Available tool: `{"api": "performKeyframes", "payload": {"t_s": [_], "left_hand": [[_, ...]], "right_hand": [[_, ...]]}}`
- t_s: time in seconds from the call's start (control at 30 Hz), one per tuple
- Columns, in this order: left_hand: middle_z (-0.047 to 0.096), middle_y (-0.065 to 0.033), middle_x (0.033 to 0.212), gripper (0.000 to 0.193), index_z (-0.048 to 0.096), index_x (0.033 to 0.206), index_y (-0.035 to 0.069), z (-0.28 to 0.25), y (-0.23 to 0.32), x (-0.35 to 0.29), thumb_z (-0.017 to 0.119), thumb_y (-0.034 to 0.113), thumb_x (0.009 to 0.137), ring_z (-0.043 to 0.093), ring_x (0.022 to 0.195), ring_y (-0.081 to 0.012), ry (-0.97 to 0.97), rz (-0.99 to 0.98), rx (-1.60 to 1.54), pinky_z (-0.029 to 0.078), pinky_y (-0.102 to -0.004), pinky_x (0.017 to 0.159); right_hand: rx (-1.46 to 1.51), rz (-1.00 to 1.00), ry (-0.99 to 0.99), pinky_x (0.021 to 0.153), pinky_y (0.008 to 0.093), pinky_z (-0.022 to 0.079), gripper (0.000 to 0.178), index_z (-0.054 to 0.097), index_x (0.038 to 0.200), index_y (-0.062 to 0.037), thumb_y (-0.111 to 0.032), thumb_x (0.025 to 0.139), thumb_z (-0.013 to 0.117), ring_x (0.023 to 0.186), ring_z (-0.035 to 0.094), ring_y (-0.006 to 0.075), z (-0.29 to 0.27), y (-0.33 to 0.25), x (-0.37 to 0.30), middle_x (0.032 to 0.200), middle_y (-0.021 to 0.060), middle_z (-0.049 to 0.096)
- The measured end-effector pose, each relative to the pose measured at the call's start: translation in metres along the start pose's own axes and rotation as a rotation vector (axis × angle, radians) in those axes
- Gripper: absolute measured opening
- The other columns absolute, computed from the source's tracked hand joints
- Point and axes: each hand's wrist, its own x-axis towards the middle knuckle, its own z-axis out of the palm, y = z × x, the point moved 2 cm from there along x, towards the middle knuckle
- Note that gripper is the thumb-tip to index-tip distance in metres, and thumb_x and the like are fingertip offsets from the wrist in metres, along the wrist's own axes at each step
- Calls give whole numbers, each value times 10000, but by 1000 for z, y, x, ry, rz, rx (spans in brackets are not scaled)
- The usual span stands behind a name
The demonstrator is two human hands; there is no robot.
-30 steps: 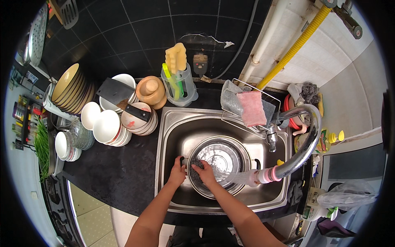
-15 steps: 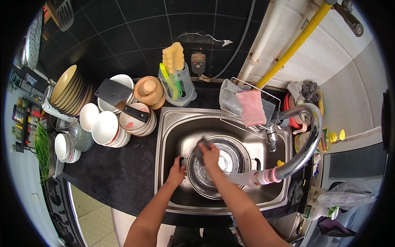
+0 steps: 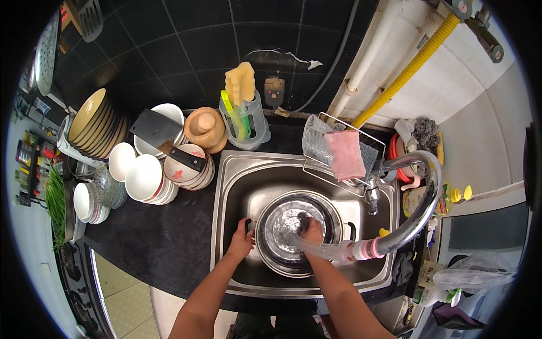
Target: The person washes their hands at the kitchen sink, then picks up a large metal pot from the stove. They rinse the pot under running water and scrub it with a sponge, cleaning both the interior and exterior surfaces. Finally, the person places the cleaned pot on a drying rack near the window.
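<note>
A round metal pot (image 3: 268, 251) with dark side handles rests in the steel sink (image 3: 218, 220), rippling water inside it. My left hand (image 3: 241, 242) is closed round the pot's left handle. Inside the pot, toward its right side, my right hand (image 3: 314, 231) grips a dark scouring pad (image 3: 304, 222), partly covered by the fingers. Water streams into the pot from the pink and clear nozzle (image 3: 355, 250) of the curved tap (image 3: 432, 175), passing over my right wrist.
A wire rack (image 3: 361, 191) with a pink cloth (image 3: 345, 154) hangs at the sink's back right. Stacked bowls (image 3: 143, 176), a cleaver (image 3: 155, 129), a wooden mortar (image 3: 203, 127) and a plastic utensil holder (image 3: 255, 127) stand on the dark counter left and behind. Bottles crowd the right.
My right hand has moved the scouring pad from the pot's upper left to its right side. My left hand stays on the handle. The view has shifted slightly.
</note>
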Motion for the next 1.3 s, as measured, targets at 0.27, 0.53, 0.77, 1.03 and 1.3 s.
{"api": "performKeyframes", "payload": {"t_s": [0.27, 0.53, 0.77, 1.03, 1.3], "left_hand": [[540, -88, 770, 436, 294, 1254, 160, -1, 0, 2, 419, 0, 867, 536, 577, -128, -3, 7, 2, 460, -274, 453], [544, -89, 768, 436, 283, 1262, 146, -1, 7, 0, 415, 11, 869, 548, 589, -133, -30, 18, 42, 462, -278, 449], [548, -88, 755, 433, 277, 1261, 142, 3, -3, 0, 414, 15, 871, 555, 598, -141, -28, -20, 15, 467, -287, 471], [556, -93, 768, 426, 287, 1251, 148, 4, 8, -3, 409, 2, 870, 557, 594, -143, -22, 27, 31, 467, -293, 471], [557, -97, 747, 415, 292, 1238, 140, 7, 11, -6, 406, -8, 868, 556, 583, -152, 15, 15, 27, 463, -294, 466]], "right_hand": [[1228, 284, 32, 744, 257, 432, 301, 556, 1036, -5, -185, 806, 626, 811, 549, 133, 12, -36, 48, 919, 63, 608], [1045, 335, 271, 717, 277, 427, 344, 547, 970, 8, -229, 760, 683, 771, 519, 141, 37, -54, 58, 856, 54, 593], [964, 676, 561, 735, 337, 463, 235, 559, 925, -7, -187, 785, 613, 819, 561, 230, -22, 21, 11, 948, 124, 592], [-343, -481, -473, 786, 391, 453, 223, 590, 891, -46, -174, 713, 553, 912, 542, 326, 19, 16, -9, 960, 129, 567], [-934, -689, -424, 750, 349, 431, 182, 614, 780, -100, -204, 636, 570, 867, 529, 242, -130, -2, 26, 842, 62, 570]]}}
